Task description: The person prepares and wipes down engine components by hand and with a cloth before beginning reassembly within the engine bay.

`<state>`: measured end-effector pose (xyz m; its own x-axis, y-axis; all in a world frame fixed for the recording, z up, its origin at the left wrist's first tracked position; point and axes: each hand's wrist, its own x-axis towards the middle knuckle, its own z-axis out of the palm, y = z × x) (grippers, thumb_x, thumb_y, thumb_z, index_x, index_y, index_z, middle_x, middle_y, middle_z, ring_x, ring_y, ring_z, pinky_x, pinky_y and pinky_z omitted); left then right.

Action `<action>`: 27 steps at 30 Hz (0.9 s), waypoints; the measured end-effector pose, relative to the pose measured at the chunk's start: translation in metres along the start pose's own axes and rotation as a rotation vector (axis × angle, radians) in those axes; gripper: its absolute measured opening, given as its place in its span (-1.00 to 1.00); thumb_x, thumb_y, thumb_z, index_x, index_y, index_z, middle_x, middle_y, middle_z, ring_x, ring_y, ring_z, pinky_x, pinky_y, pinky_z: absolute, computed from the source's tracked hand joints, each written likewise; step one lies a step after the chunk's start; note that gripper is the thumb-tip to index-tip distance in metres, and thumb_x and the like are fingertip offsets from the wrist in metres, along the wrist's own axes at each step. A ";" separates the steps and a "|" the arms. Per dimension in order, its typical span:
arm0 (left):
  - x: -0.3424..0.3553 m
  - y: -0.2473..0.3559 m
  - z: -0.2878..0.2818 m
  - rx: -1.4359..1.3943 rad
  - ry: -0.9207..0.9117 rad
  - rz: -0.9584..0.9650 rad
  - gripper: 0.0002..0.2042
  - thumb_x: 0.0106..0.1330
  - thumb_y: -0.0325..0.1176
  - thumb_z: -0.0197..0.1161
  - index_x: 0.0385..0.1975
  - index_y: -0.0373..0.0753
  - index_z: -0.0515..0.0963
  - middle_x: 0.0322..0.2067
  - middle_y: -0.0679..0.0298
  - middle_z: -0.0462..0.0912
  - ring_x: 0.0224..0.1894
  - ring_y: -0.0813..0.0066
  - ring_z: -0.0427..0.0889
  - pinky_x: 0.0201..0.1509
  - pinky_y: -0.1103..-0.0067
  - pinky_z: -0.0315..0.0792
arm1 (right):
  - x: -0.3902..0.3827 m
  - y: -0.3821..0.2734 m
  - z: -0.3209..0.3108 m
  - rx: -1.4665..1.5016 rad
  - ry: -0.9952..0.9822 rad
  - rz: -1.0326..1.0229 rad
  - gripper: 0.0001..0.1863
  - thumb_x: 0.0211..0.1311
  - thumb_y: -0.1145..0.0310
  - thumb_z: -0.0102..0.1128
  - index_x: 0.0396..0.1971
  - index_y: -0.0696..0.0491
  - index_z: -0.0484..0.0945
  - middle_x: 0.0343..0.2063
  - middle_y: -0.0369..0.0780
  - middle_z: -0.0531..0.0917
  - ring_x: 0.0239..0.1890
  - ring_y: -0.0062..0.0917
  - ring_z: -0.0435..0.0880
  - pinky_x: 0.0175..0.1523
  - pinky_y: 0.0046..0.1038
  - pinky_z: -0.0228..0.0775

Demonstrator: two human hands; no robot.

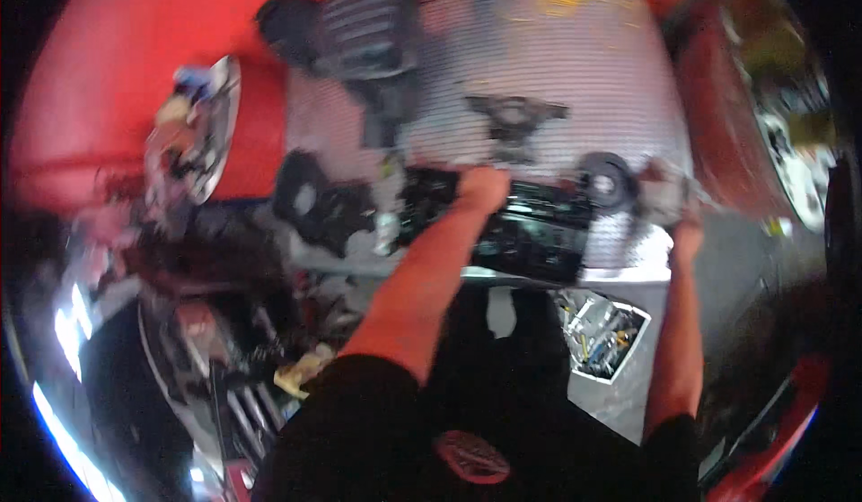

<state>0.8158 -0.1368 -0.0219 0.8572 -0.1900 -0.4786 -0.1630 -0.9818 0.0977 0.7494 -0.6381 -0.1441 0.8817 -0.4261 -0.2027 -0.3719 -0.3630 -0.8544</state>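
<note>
Reaching over parts (head view): person, left hand (485,188) and right hand (687,237) both out.
Left fingers: bunched at upper edge of glossy black part (539,237); blur, can't tell how far open or whether gripping.
Right fingers: at blurred grey piece (663,195); opening and hold can't be told.
Black part: under left fingers, extending to both sides of them, on pale ridged surface (620,80).
Round black wheel (608,181): up-left of right fingers.
T-shaped metal bracket (516,118): above left fingers, apart from them.
White-rimmed tray (632,349): below and left of right fingers, jumbled small items inside.
Progress: looks mid-handling, a judgement; black part laid down, wheel and bracket separate; nothing reads as finished, amount left unclear.
Writing: red oval logo (471,457) on dark shirt (359,439), well below left fingers; lettering unreadable, no other label legible.
</note>
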 end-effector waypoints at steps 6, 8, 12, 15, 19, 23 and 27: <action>-0.041 0.006 0.014 0.018 0.510 -0.110 -0.49 0.15 -0.32 0.25 0.18 -0.12 0.50 0.05 0.14 0.63 0.24 0.15 0.44 0.33 -0.15 0.12 | 0.000 -0.098 -0.019 0.517 0.004 0.169 -0.30 0.45 0.08 0.18 0.41 0.12 0.19 0.23 -0.06 0.50 0.06 -0.30 0.64 -0.07 -0.32 0.60; -0.072 0.008 -0.001 -0.112 0.604 -0.077 -0.48 0.16 -0.32 0.25 0.19 -0.13 0.48 0.05 0.14 0.62 0.19 0.12 0.47 0.30 -0.12 0.16 | -0.019 -0.111 -0.026 0.063 -0.019 0.136 -0.30 0.41 0.16 0.23 0.42 0.10 0.19 0.25 -0.08 0.47 0.07 -0.35 0.61 -0.07 -0.34 0.57; -0.155 -0.091 0.026 -0.167 0.794 -0.319 -0.53 0.14 -0.27 0.24 0.12 -0.16 0.51 -0.35 0.13 0.64 -0.16 0.07 0.61 0.02 0.08 0.41 | -0.076 -0.068 0.009 0.104 0.150 0.230 -0.34 0.36 0.27 0.28 0.38 0.07 0.25 0.29 -0.09 0.43 0.16 -0.36 0.52 -0.08 -0.35 0.54; -0.202 -0.206 0.064 -0.362 0.446 -0.804 -0.69 0.23 -0.21 0.24 -0.10 -0.21 0.63 -0.36 -0.06 0.72 -0.25 -0.08 0.73 -0.13 0.09 0.58 | -0.166 -0.036 0.021 0.229 0.147 0.357 -0.41 0.36 0.27 0.27 0.32 0.10 0.33 0.22 -0.10 0.48 0.04 -0.35 0.58 -0.07 -0.30 0.52; -0.219 -0.284 0.098 -0.271 0.219 -0.613 -0.65 0.30 -0.08 0.21 -0.04 -0.14 0.60 -0.29 -0.05 0.74 -0.18 -0.15 0.72 -0.10 0.07 0.57 | -0.311 0.070 0.020 -0.064 0.117 -0.051 -0.57 0.33 0.28 0.28 0.05 0.26 0.50 -0.14 -0.11 0.62 -0.07 -0.44 0.54 0.08 -0.35 0.42; -0.194 -0.270 0.105 -0.239 0.082 -0.546 -0.50 0.23 0.06 0.34 -0.10 -0.28 0.54 -0.27 -0.09 0.74 -0.17 -0.12 0.74 -0.12 0.08 0.60 | -0.442 0.028 0.053 -0.518 0.076 0.333 -0.64 0.14 0.32 0.38 -0.08 0.14 0.61 -0.19 -0.12 0.67 -0.06 -0.36 0.66 0.09 -0.33 0.45; -0.185 -0.241 0.094 -0.265 0.103 -0.672 -0.37 0.14 0.07 0.43 -0.03 -0.36 0.44 -0.30 -0.06 0.75 -0.21 -0.08 0.75 -0.14 0.10 0.60 | -0.494 -0.030 0.063 -0.464 -0.042 0.368 -0.59 0.17 0.19 0.40 -0.10 0.17 0.63 -0.06 -0.01 0.69 0.08 -0.22 0.64 0.23 -0.28 0.40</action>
<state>0.6506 0.1340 -0.0392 0.7744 0.4676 -0.4262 0.5272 -0.8494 0.0260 0.3435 -0.3647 -0.0483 0.6781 -0.5628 -0.4728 -0.7349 -0.5264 -0.4274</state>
